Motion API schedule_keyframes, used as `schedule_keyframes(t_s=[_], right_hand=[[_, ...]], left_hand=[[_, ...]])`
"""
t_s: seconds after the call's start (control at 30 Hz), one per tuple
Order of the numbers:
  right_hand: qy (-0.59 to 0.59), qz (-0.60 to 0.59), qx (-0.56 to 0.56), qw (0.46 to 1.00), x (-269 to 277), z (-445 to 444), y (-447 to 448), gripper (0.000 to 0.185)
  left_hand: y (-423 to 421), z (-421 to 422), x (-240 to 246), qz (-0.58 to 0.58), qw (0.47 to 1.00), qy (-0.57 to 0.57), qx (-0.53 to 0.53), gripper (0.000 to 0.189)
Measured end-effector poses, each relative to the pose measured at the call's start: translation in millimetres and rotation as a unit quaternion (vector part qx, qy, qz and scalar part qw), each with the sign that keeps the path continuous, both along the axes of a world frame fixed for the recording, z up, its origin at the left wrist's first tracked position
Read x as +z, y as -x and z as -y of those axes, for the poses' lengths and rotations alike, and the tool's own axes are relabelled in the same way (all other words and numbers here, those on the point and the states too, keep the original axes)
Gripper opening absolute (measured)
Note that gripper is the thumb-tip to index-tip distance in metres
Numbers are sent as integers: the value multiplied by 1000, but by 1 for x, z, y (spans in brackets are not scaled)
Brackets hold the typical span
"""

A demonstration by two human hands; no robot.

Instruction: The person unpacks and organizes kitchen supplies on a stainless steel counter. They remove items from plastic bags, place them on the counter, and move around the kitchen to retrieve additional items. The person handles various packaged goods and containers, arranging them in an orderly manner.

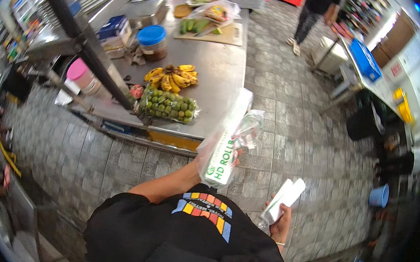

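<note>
My left hand (201, 162) grips a long white roll package (228, 141) in loose clear plastic, printed with green writing. Most of that hand is hidden behind the package, with a few fingertips showing at its right side. Crumpled clear wrap (251, 126) hangs beside the package. Lower and to the right, my right hand (281, 223) is closed around white rolls (283, 199), which look like two side by side, with clear plastic at their lower end. Both hands are in front of my body, past the near corner of a steel table (216, 73).
On the table are bananas (171, 78), a bag of green citrus fruits (170, 106), a blue-lidded jar (151, 43) and a cutting board (228, 36) with a knife (208, 30). A metal post (96, 67) rises at left. A person (312, 14) stands on the tiled floor ahead.
</note>
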State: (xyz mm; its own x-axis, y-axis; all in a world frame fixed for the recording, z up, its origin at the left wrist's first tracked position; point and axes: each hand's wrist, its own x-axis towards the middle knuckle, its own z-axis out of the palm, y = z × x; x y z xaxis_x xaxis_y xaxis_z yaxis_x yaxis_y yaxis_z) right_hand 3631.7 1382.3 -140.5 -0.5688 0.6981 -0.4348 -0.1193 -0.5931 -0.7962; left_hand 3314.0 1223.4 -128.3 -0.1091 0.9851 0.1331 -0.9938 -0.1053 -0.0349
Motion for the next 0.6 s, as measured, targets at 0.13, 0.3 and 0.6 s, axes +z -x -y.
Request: schedule_keyframes(t_s=[0.13, 0.3, 0.6], right_hand=[[-93, 54, 195, 975, 14, -57, 78, 62], [-253, -15, 258, 932, -1, -80, 208, 60], [-786, -132, 251, 549, 30, -204, 567, 75]], left_hand=[[-21, 57, 26, -29, 976, 89, 198, 62], [-40, 114, 55, -58, 906, 137, 397, 45], [-75, 132, -2, -25, 723, 83, 686, 72]])
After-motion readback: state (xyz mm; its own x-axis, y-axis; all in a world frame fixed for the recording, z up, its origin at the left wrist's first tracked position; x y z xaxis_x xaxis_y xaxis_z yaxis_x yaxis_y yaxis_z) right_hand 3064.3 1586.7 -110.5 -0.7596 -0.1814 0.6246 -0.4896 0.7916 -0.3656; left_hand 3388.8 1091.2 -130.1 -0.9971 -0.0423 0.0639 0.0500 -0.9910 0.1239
